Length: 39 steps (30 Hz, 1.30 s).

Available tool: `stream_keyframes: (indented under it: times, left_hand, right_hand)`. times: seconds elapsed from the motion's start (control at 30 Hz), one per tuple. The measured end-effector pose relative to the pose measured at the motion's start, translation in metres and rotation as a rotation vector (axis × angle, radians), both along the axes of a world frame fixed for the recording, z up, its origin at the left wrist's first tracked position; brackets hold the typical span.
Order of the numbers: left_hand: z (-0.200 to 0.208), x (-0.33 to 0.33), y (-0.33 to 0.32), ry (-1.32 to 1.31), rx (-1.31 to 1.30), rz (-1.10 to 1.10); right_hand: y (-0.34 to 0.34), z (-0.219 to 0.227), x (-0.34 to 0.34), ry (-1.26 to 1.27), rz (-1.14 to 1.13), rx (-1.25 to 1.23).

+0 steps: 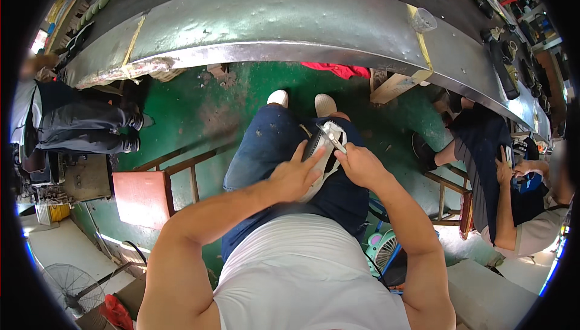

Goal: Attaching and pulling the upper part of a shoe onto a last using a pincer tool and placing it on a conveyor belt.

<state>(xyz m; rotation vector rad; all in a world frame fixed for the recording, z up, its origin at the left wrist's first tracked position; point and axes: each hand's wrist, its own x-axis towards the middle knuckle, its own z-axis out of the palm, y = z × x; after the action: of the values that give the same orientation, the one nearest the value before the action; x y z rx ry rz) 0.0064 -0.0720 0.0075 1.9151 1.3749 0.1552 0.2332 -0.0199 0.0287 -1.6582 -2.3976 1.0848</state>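
A black-and-white shoe (324, 161) lies on the wearer's lap | left hand (296, 179) rests on it, grip I cannot tell | right hand (361, 167), nearby, clasps a metal tool (338, 145) at the shoe | I spot a clear cup (424, 20) on the metal bench (272, 19), contents indistinct.

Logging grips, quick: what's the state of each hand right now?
Left hand: on the white-and-black shoe, fingers apart; grip can't be told.
Right hand: closed, holding a slim tool.
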Motion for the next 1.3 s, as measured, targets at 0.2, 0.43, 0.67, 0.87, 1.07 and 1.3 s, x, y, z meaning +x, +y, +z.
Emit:
stream_keyframes:
  times: [0.2,0.43,0.67,0.87,1.07,1.3]
  left_hand:
    - [-0.016,-0.004,-0.037,-0.360,-0.208,0.486]
    - [-0.002,-0.016,-0.025,-0.296,-0.125,0.192]
    - [0.105,-0.026,0.027,0.014,0.103,0.002]
    - [0.112,0.004,0.081,-0.824,0.141,0.227]
    - [0.022,0.031,0.106,-0.595,-0.425,0.255]
    - [0.011,0.005,0.018,-0.039,0.089,0.215]
  right_hand:
    - [-0.027,0.024,0.000,0.290,-0.113,-0.142]
    - [-0.055,0.006,0.006,0.127,-0.110,-0.271]
    - [-0.128,-0.038,0.040,0.815,-0.583,-0.307]
    - [-0.126,-0.047,0.036,0.832,-0.674,-0.210]
    - [-0.114,-0.016,0.042,0.570,-0.514,-0.204]
    - [-0.075,0.045,0.046,0.240,-0.159,-0.325]
